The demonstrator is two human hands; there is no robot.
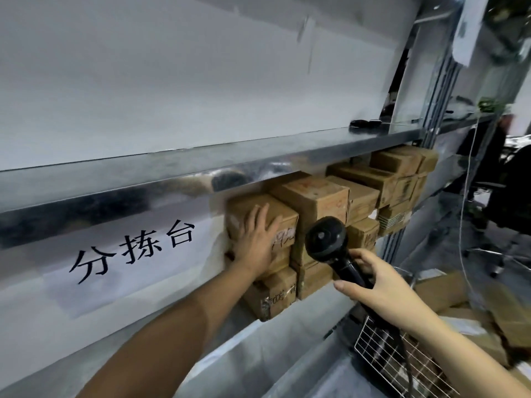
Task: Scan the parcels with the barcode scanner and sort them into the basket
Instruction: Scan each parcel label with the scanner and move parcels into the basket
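Metal shelving unit, seen close and tilted. Upper shelf (201, 165) is bright sheet steel, and its front edge runs across the whole view. A small black object (365, 123) lies near its right end, too blurred to name. Behind the shelf is a plain white back panel (172, 67). A grey slotted upright (439, 96) stands at the right end of the shelf.

Below the upper shelf, a paper sign (132, 254) with three black handwritten characters is stuck to the panel, left of the stock. Brown cardboard parcels (313, 196) are stacked several high on the lower shelf (253, 349), tight under the upper one, from mid-shelf to the right upright. Some carry tape and scrawled markings.

Left grip (257, 239) is open-handed, fingers straight and spread, palm pressed on the top-left parcel (238, 211) at the left end of the stack.

Right grip (382, 282) is wrapped round the handle of the black barcode scanner (326, 237). The scanner's head is up in front of the middle of the stack, just right of the left grip. Its cable drops past the forearm.

Wire basket (370, 340) sits at lower right, below the right forearm, off the right end of the lower shelf. Brown cardboard (448, 291) shows beside it; whether it lies inside, cannot tell.

Room beyond the upright is dim and blurred, with dark shapes and a thin hanging cord (467, 182).
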